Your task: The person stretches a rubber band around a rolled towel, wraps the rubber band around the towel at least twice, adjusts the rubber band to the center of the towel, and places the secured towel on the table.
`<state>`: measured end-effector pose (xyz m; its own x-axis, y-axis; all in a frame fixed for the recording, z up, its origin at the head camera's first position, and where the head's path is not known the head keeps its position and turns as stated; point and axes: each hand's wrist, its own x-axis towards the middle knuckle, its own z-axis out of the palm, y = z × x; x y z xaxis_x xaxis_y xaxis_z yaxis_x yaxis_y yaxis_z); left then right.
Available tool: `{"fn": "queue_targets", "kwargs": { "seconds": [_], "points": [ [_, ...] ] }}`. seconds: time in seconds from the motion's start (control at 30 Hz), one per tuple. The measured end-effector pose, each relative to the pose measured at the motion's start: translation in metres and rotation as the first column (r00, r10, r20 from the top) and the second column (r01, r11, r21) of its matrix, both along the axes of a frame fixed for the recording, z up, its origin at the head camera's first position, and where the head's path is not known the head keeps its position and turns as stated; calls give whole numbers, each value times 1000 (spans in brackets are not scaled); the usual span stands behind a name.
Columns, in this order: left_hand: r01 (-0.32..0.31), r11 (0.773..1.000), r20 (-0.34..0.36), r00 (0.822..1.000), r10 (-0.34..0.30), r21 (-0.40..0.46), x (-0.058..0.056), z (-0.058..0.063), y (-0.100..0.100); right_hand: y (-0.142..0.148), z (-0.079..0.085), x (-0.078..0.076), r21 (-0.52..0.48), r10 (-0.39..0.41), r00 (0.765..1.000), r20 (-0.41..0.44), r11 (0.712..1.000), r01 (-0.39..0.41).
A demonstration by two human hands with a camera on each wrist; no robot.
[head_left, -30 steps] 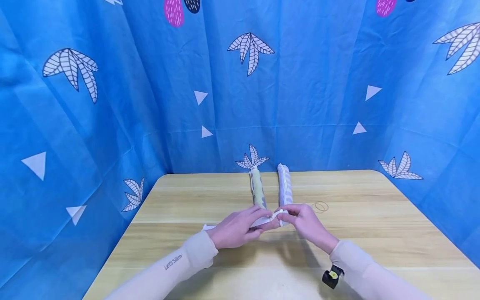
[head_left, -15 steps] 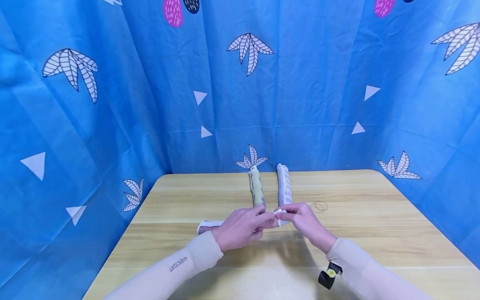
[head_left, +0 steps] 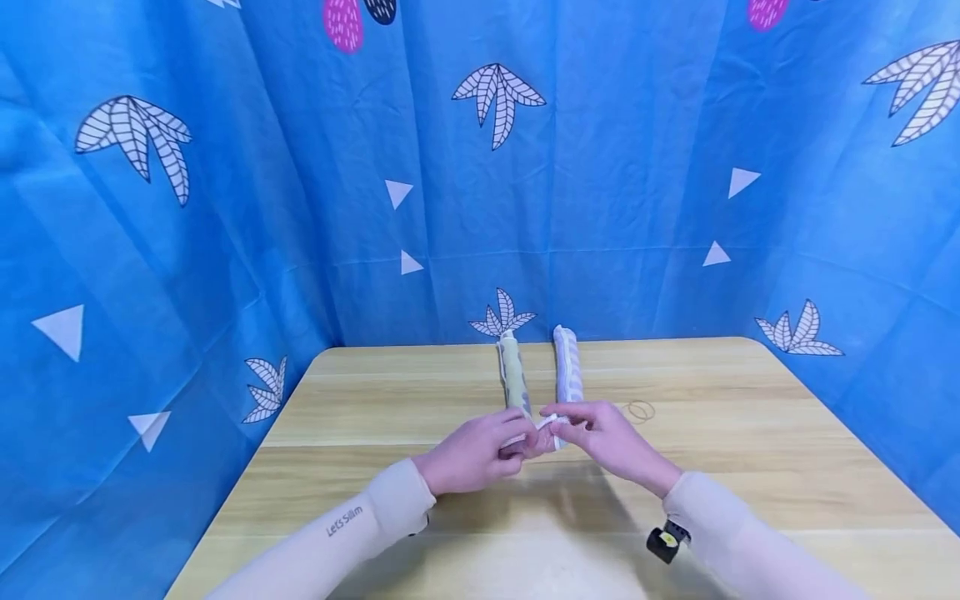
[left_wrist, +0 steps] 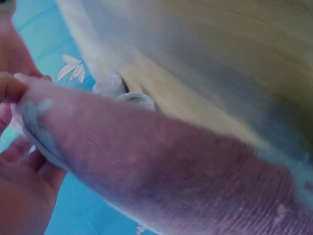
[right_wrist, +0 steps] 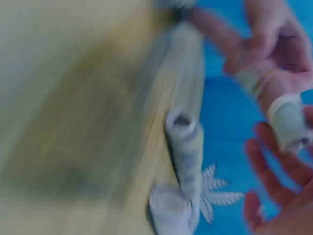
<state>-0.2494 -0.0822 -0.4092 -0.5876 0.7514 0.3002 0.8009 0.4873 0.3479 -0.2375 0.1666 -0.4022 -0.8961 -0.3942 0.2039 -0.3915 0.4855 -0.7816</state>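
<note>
A pinkish-brown rolled towel (head_left: 538, 443) with a pale edge is held off the table between both hands. My left hand (head_left: 474, 454) grips it along its length, and my right hand (head_left: 617, 442) pinches its right end. The left wrist view shows the rolled towel (left_wrist: 146, 147) close up, slanting across, with fingers at its far end. In the right wrist view, the pale end of the towel (right_wrist: 288, 120) lies by the right hand's fingers. Just beyond the hands lie a green patterned rolled towel (head_left: 513, 375) and a lavender striped one (head_left: 568, 367).
Thin tan rubber bands (head_left: 640, 412) lie on the wooden table (head_left: 375, 392), right of the lavender roll. A blue patterned curtain (head_left: 622, 167) hangs behind and on both sides of the table.
The held roll's left end, seen left of my left hand half a second ago, is now hidden behind that hand. My right hand stays at the other end with only small movement.
</note>
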Motion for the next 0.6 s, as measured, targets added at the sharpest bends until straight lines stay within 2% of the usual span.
{"fn": "queue_targets", "kwargs": {
  "seconds": [0.03, 0.07, 0.1, 0.17, 0.23, 0.3, 0.33, 0.37, 0.4, 0.47, 0.53, 0.6],
  "points": [
    [2, 1000, 70, 998, -4, 25, -1, 1, 0, 3, 0, 1, 39, 43, 995, -89, 998, -40],
    [2, 999, 141, 990, -9, 52, -2, 2, -1, 6, 0, 2, 80, 84, 980, -178, 994, -71],
    [-3, 997, 211, 977, -13, 76, -3, 3, -1, 9, -1, 3, 122, 124, 957, -262, 988, -95],
    [-17, 993, 335, 942, -24, 118, -3, 5, -2, 13, -1, 4, 207, 202, 890, -408, 970, -126],
    [-19, 989, 405, 913, -42, 145, -4, 7, -2, 15, -1, 4, 281, 252, 817, -518, 953, -116],
    [-22, 986, 455, 889, -58, 168, -4, 8, -3, 15, -1, 3, 327, 283, 754, -593, 940, -96],
    [-22, 984, 468, 881, -65, 178, -4, 8, -3, 15, -1, 3, 339, 291, 729, -620, 937, -85],
    [-16, 982, 468, 880, -75, 188, -4, 8, -3, 14, -1, 2, 343, 289, 714, -638, 936, -73],
    [-6, 982, 449, 890, -80, 187, -3, 8, -3, 14, -2, 2, 341, 285, 706, -648, 938, -65],
    [15, 986, 364, 928, -75, 164, -2, 7, -3, 13, -3, 1, 330, 265, 700, -663, 943, -45],
    [21, 994, 236, 971, -47, 112, 0, 5, -2, 13, -3, 1, 308, 234, 712, -662, 951, -26],
    [12, 999, 96, 995, -16, 49, 2, 5, 0, 12, -4, 2, 285, 200, 731, -653, 958, -8]
  ]
}}
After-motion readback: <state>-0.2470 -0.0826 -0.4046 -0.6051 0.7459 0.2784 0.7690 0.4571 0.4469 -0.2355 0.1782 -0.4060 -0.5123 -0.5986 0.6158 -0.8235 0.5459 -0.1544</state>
